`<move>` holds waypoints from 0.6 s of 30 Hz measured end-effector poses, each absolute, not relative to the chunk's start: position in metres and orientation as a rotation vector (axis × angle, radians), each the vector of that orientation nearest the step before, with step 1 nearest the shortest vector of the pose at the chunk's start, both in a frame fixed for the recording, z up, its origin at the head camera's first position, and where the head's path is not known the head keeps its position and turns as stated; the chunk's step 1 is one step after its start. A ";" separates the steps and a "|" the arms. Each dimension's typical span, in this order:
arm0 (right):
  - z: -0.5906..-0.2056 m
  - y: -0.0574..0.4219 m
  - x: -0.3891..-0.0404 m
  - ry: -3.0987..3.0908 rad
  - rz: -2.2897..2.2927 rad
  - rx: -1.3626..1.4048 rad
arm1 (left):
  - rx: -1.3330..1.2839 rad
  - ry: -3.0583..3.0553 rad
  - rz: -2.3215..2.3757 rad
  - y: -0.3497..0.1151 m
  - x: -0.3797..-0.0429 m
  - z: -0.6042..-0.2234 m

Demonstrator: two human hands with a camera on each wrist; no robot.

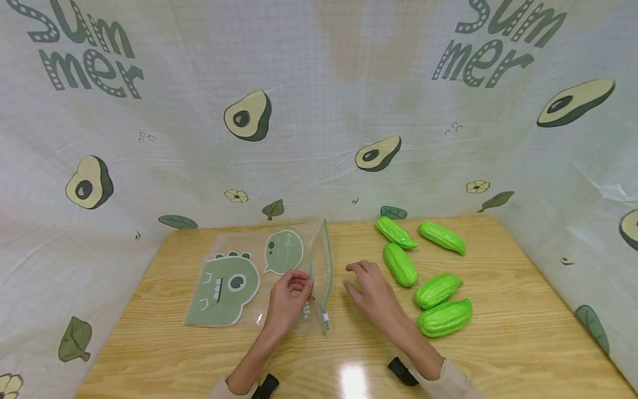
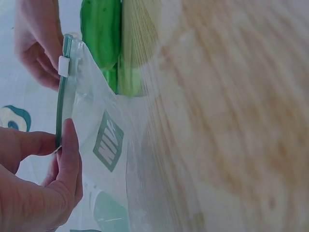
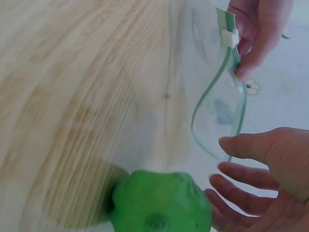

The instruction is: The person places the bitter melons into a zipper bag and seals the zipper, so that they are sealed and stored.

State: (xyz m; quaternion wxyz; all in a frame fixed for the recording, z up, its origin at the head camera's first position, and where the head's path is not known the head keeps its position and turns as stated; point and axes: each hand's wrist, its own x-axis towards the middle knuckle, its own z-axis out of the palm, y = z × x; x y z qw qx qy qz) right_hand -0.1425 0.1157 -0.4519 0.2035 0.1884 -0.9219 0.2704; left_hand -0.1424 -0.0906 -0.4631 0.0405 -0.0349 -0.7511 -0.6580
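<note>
A clear slider zip bag (image 1: 231,293) with a green cartoon print lies flat at the left of the table. My left hand (image 1: 289,302) pinches one lip of its green-edged mouth between thumb and fingers. The mouth gapes, and its white slider (image 3: 230,38) sits at the near end. My right hand (image 1: 374,296) hovers between the bag and several bright green bitter gourds (image 1: 400,265), fingers spread and holding nothing. In the right wrist view one gourd (image 3: 159,203) shows end-on, below that hand's fingers.
The gourds lie loosely grouped on the right half of the wooden table (image 1: 508,343); two at the near side (image 1: 445,318) lie together. A pale printed cloth (image 1: 309,111) hangs behind the table and along its sides.
</note>
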 end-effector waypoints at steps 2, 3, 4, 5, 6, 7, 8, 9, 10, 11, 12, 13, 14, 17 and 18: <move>-0.452 0.119 -0.141 -2.556 0.747 0.529 | -0.097 -2.308 -2.015 -0.091 -0.143 -0.463; -0.452 0.121 -0.141 -2.549 0.745 0.532 | -0.099 -2.308 -2.014 -0.091 -0.143 -0.463; -0.452 0.122 -0.140 -2.546 0.740 0.532 | -0.097 -2.311 -2.014 -0.091 -0.143 -0.463; -0.453 0.124 -0.139 -2.543 0.732 0.531 | -0.101 -2.310 -2.012 -0.091 -0.143 -0.463; -0.453 0.126 -0.139 -2.546 0.727 0.528 | -0.109 -2.305 -2.012 -0.091 -0.143 -0.463; -0.453 0.127 -0.138 -2.546 0.726 0.526 | -0.110 -2.302 -2.014 -0.091 -0.143 -0.463; -0.454 0.129 -0.137 -2.548 0.721 0.523 | -0.116 -2.298 -2.015 -0.091 -0.143 -0.463; -0.454 0.131 -0.136 -2.548 0.721 0.519 | -0.125 -2.295 -2.014 -0.091 -0.143 -0.464; -0.454 0.132 -0.135 -2.549 0.716 0.516 | -0.129 -2.295 -2.012 -0.091 -0.143 -0.464; -0.455 0.134 -0.134 -2.551 0.711 0.515 | -0.136 -2.294 -2.010 -0.091 -0.143 -0.464; -0.455 0.135 -0.133 -2.552 0.707 0.512 | -0.138 -2.293 -2.008 -0.091 -0.143 -0.464; -0.455 0.137 -0.132 -2.552 0.704 0.511 | -0.133 -2.298 -2.004 -0.091 -0.143 -0.463; -0.455 0.138 -0.130 -2.554 0.699 0.509 | -0.127 -2.303 -2.000 -0.091 -0.143 -0.463; -0.455 0.142 -0.127 -2.570 0.687 0.497 | -0.117 -2.315 -1.990 -0.091 -0.143 -0.462; -0.456 0.144 -0.125 -2.575 0.686 0.491 | -0.112 -2.319 -1.990 -0.091 -0.143 -0.462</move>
